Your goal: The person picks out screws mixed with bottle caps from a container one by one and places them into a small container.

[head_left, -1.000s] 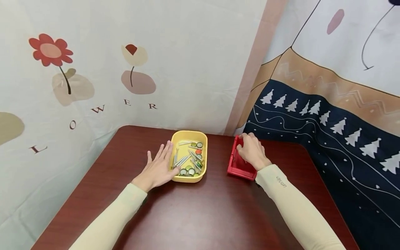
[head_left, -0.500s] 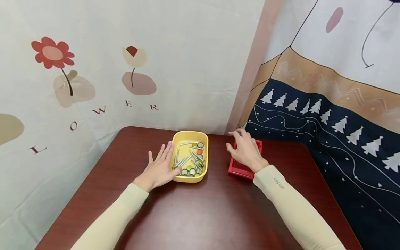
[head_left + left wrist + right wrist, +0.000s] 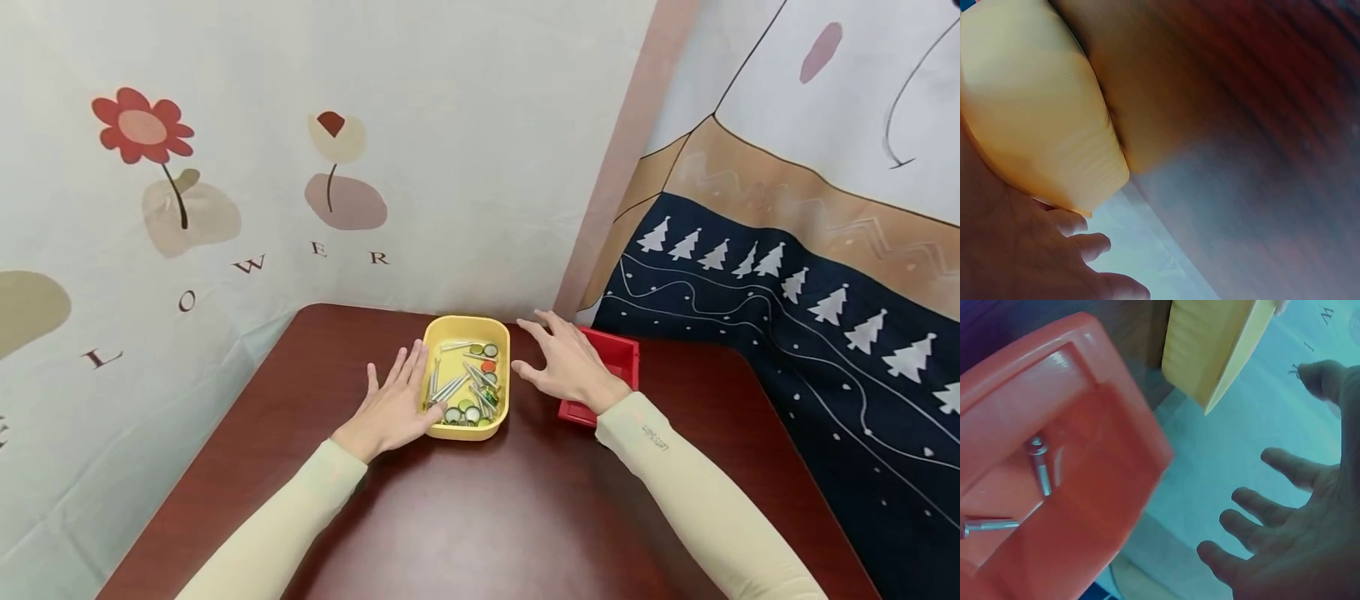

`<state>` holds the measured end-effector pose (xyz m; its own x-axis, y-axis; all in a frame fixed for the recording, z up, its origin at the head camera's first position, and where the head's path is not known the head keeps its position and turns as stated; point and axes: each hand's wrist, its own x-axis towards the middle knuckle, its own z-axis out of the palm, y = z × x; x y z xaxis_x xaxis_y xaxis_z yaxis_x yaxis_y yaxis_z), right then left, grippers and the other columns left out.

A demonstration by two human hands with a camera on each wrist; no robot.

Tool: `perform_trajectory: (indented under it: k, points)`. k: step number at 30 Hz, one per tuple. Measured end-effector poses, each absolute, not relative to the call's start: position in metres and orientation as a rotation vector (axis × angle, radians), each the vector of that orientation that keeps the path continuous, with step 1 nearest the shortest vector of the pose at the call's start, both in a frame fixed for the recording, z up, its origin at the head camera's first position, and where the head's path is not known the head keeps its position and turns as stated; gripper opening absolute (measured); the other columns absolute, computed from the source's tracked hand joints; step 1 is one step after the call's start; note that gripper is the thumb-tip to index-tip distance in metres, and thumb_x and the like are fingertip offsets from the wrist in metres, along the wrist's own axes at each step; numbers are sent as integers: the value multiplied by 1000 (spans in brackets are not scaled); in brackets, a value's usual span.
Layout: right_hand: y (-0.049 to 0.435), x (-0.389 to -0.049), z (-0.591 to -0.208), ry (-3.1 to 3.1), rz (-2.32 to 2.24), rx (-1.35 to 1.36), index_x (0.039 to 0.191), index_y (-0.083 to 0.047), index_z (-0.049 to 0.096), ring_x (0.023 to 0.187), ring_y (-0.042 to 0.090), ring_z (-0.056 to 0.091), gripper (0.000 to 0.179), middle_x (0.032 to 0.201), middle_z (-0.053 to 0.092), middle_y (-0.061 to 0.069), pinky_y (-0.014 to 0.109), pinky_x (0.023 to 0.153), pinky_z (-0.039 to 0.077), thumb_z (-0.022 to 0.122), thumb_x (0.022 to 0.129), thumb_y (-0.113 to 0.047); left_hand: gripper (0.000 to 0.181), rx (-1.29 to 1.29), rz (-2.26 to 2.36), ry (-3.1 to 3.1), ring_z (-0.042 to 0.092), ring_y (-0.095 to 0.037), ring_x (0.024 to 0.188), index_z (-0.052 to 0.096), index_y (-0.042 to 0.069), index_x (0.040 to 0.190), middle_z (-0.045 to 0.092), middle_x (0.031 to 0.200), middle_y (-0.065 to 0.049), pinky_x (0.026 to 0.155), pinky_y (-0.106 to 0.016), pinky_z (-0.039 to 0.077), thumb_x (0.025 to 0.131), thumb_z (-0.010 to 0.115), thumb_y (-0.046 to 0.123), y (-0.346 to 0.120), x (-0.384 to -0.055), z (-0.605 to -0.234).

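A yellow tub holds several long metal screws and round bottle caps; one cap is orange. Along its left wall lies my left hand, fingers straight and spread, with the thumb over the near left rim. The left wrist view shows the fingers beside the yellow wall. My right hand, fingers spread and nothing in it, hovers over the left side of a red bin, reaching toward the tub. Inside that bin the right wrist view shows two metal bolts, one with a washer-like collar.
Both containers stand toward the back of a dark reddish-brown table. A pale printed cloth hangs behind its far edge. Dark blue cloth with white trees hangs at the right.
My right hand has lifted from inside the red bin and moved left toward the yellow tub, its fingers opening out. My left hand keeps its place at the tub's left side.
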<state>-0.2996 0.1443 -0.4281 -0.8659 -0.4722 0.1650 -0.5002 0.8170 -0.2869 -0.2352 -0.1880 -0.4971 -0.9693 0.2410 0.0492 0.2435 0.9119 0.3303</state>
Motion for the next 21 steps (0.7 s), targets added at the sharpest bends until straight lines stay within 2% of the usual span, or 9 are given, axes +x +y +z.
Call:
perform_trajectory:
  k: [7, 12, 21]
  points:
    - [127, -303, -426, -2932, 390, 929, 180, -22, 46, 174, 44, 40, 88, 188, 39, 18, 66, 142, 36, 79, 105, -53, 109, -410, -533, -3050, 13, -44, 185, 10, 4, 188, 5, 199, -13, 135, -93, 6, 110, 62, 61, -184, -238, -496]
    - [109, -306, -425, -2947, 306, 1031, 181, -22, 44, 173, 44, 42, 90, 188, 37, 20, 65, 139, 41, 81, 104, -52, 110, -410, -533, -3066, 11, -44, 185, 9, 4, 188, 2, 199, -12, 136, -92, 5, 110, 61, 62, -184, -239, -495]
    - [77, -313, -426, -2997, 175, 1220, 181, -21, 44, 174, 47, 42, 88, 191, 32, 23, 66, 137, 44, 82, 107, -51, 108, -413, -531, -3067, 12, -46, 184, 9, 3, 187, 5, 198, -15, 135, -93, 6, 111, 61, 60, -189, -238, -496]
